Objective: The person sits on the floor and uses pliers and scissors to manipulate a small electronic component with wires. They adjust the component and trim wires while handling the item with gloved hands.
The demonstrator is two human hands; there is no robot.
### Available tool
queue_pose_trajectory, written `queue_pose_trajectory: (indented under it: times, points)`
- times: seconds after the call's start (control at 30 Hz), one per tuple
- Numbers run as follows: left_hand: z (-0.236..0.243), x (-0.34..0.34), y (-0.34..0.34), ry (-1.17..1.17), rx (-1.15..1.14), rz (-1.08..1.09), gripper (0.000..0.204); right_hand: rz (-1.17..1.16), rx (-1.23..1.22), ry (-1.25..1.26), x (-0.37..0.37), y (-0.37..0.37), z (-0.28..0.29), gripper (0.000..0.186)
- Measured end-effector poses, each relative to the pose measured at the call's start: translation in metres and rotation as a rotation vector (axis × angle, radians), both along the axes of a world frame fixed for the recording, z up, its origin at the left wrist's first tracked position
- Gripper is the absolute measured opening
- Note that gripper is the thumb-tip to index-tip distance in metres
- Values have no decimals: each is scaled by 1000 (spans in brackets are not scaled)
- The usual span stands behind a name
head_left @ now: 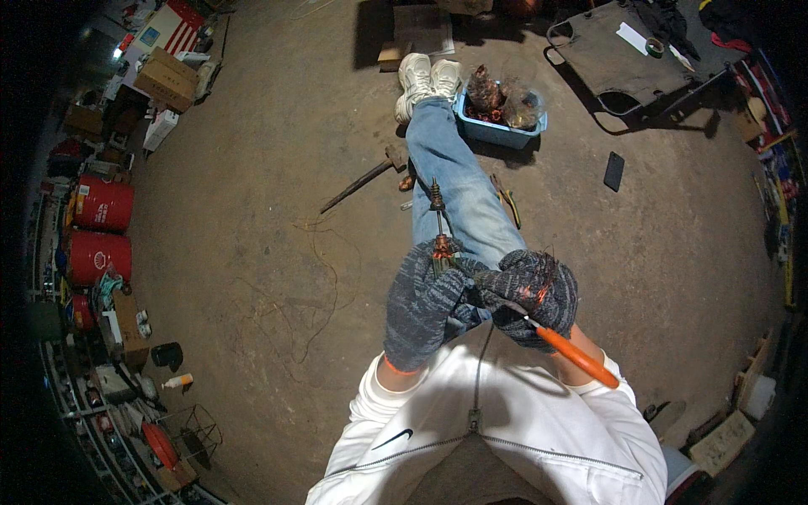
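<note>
Grey knitted work gloves cover both my hands, which meet above my lap. My left hand [425,307] is closed around a small motor armature [441,244], its dark shaft pointing away from me and coppery metal showing near the fingers. Close beside it, my right hand [539,295] is closed, with strands of copper wire [537,295] across the glove. An orange-handled tool [576,358] sticks out of the right hand toward the lower right. The tool's working end is hidden by the gloves, so its kind cannot be told.
A hammer [362,185] lies left of my legs, pliers [507,202] right of them. Beyond stands a blue bin [501,135] with bagged scrap. A phone [614,172] lies on the floor near a folding cot [623,55]. Red drums [99,257] line the left; loose wire [324,295] trails nearby.
</note>
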State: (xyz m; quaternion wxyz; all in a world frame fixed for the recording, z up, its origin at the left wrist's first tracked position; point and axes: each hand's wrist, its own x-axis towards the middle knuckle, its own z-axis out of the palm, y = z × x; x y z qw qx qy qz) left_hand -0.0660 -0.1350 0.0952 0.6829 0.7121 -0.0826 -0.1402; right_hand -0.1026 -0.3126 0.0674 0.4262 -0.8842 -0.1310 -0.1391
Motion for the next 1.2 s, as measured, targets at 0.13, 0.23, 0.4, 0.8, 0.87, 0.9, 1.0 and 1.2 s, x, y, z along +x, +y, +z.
queue_pose_trajectory:
  times: [0.13,0.23,0.4,0.8,0.87,0.9,1.0,1.2]
  points:
    - [0,2,-1,-208,160,-38,32,55,-283,300,-4,-3,7,24]
    - [3,1,-3,-24,89,37,32,29,-380,80,-3,2,11,34]
    - [7,0,-6,-108,109,47,23,-5,-402,61,-1,4,18,39]
    - [-7,4,-4,-652,400,36,24,-15,-301,-98,-5,-3,13,34]
    - [-5,4,-4,-755,534,33,23,-48,-326,-102,-9,0,8,23]
    - [-4,0,-6,-577,485,68,22,-54,-333,-149,-10,-1,6,20]
    - [-5,-7,-11,-197,252,152,20,-23,-205,-172,-10,1,7,20]
    - [-16,-5,-8,-330,345,93,24,63,-150,-206,-2,2,33,37]
